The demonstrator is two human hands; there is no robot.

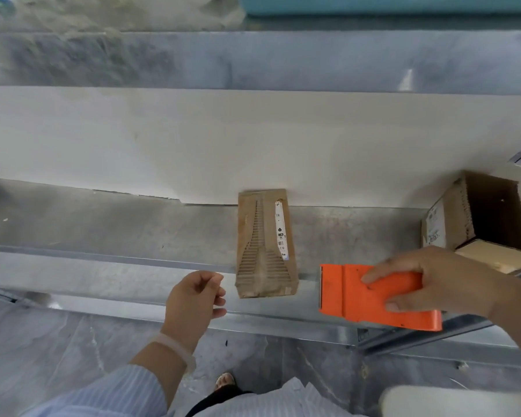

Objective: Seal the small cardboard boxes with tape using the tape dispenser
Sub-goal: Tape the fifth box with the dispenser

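I grip the tape dispenser (376, 296) in my right hand (439, 278), left hand (196, 299) loose and empty beside the box (265, 245); next, steady it and tape

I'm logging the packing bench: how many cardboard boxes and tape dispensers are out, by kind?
Cardboard boxes: 2 (flat small brown cardboard box, open brown cardboard box at right)
Orange plastic tape dispenser: 1
Total: 3
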